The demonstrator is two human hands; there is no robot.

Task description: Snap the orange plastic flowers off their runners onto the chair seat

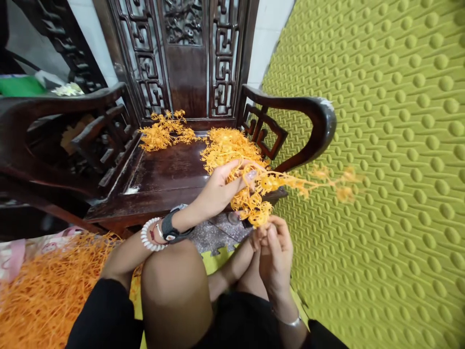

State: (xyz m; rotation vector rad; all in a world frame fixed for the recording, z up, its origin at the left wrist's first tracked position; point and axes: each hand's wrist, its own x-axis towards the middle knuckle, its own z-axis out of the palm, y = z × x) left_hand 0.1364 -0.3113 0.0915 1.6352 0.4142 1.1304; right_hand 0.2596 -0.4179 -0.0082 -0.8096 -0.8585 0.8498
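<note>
My left hand [218, 188] grips a branching orange sprig [250, 206] of fine strands, whose thin blurred tip reaches out to the right over the chair arm. A black watch and a white bead bracelet sit on that wrist. Just below, my right hand [275, 254] pinches the sprig's lower end between its fingertips. Behind both hands, a heap of orange sprigs [227, 151] lies on the dark wooden chair seat [167, 177]. A smaller heap [162, 131] rests further left against the chair back.
The carved dark wood chair back [140, 58] rises ahead, with curved armrests on both sides. A green studded mat [385, 160] fills the right side. Loose orange strands [47, 295] lie heaped at lower left beside my knee [174, 291].
</note>
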